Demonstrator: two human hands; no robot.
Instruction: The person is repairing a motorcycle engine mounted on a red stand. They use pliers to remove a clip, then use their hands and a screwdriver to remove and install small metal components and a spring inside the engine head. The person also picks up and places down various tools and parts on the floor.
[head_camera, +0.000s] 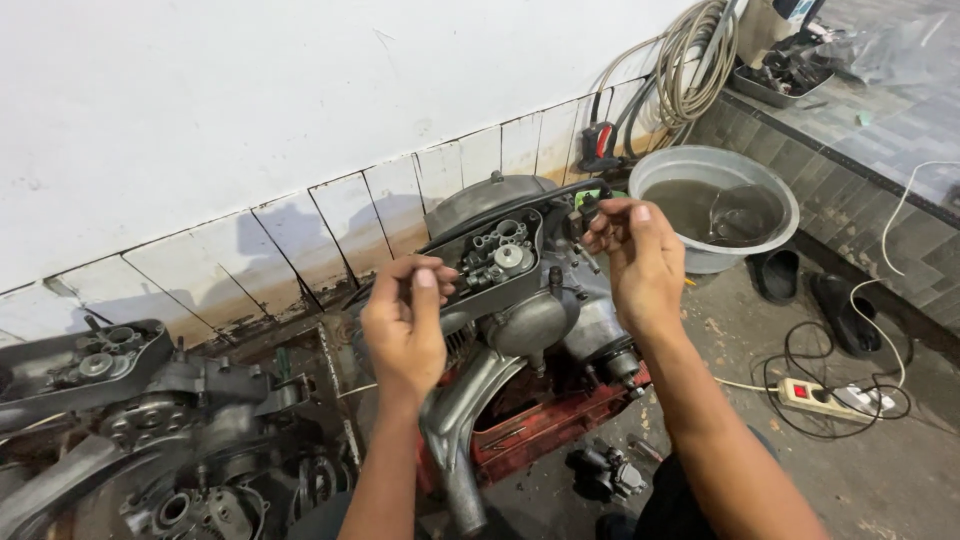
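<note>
A grey scooter engine (530, 320) rests on a red stand (560, 425) on the floor. On top of it sits a dark metal housing with small carburetor parts inside (500, 255). My left hand (405, 325) grips the near left end of that housing, fingers curled over its rim. My right hand (635, 255) is raised at the housing's right end, and its fingertips pinch a small dark part (587, 208) with a black cable (520, 208) running off to the left.
A second dismantled engine (150, 440) lies at the left. A grey basin of murky water (722, 208) stands at the right by the tiled step. Black sandals (810, 290), a white power strip (815, 398) with cords, coiled hoses (695, 60) and a loose carburetor (605, 472) lie around.
</note>
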